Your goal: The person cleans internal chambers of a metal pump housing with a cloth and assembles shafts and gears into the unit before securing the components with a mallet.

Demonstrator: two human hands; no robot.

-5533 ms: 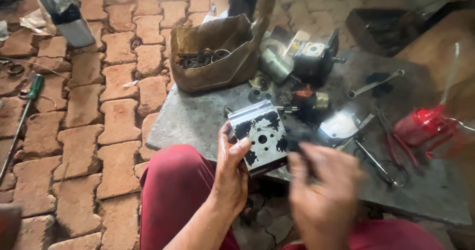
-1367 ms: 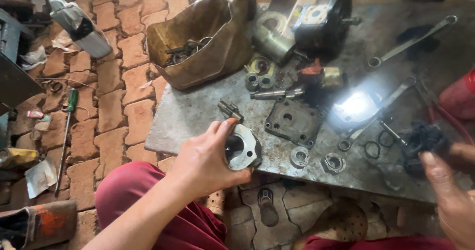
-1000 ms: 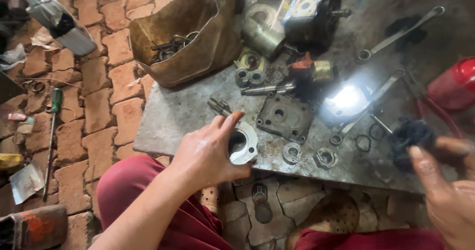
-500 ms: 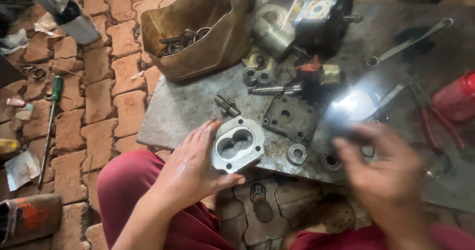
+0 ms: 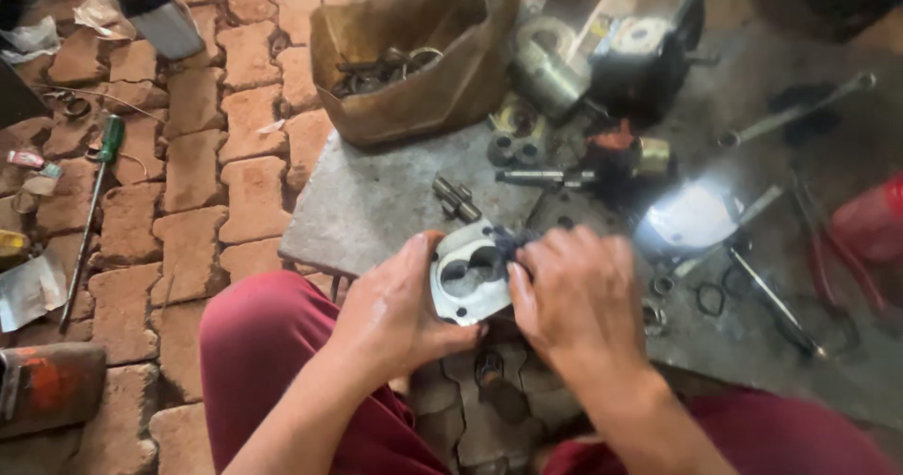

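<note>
Two hands work on one gear-pump housing [image 5: 467, 277] at six o'clock: my left hand [image 5: 400, 306] grips it, my right hand [image 5: 574, 296] pinches a dark piece into its bore. Most parts lie loose on the stone slab [image 5: 376, 202].

My right hand [image 5: 574, 292] looks fuzzy, and it covers the right side of the metal piece with two round holes [image 5: 467, 273], so I can't tell what my fingers are pinching there. My left hand [image 5: 400, 306] hides its left edge. The bright shiny spot [image 5: 694, 216] on the grey slab [image 5: 376, 197] is too white to make out. The red thing [image 5: 870, 221] is cut off at the right edge. The things inside the brown bag [image 5: 423, 52] are too small and dark to tell.
</note>
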